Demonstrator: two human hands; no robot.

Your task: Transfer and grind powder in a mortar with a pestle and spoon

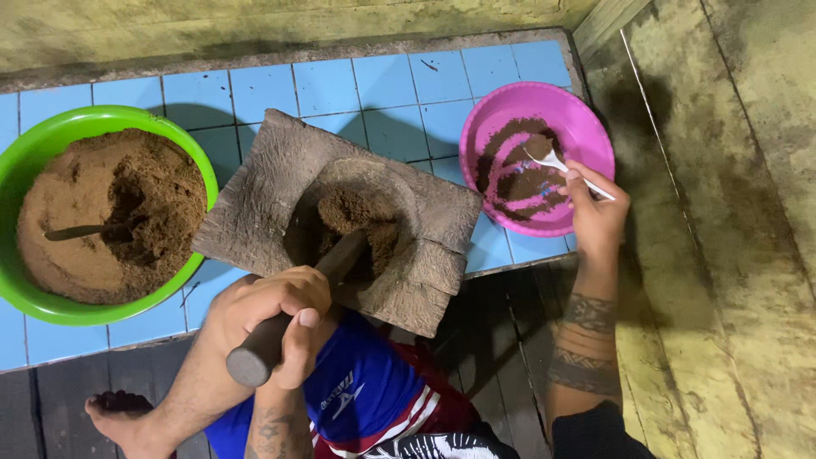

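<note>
Your left hand (272,314) fingers wrapped tight around dark pestle (297,310) in stone mortar (280,170); right hand (595,217) pinching white spoon (561,167), probably plastic, over pink bowl (586,119).

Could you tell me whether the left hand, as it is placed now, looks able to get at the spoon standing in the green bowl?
Probably not yet: the left hand grips the dark pestle, though nothing blocks the spoon.

Rough wooden mortar (289,183), smooth dark pestle (293,310), glossy plastic bowls, green (25,161) and pink (586,127), glazed blue tiles (382,81).
</note>
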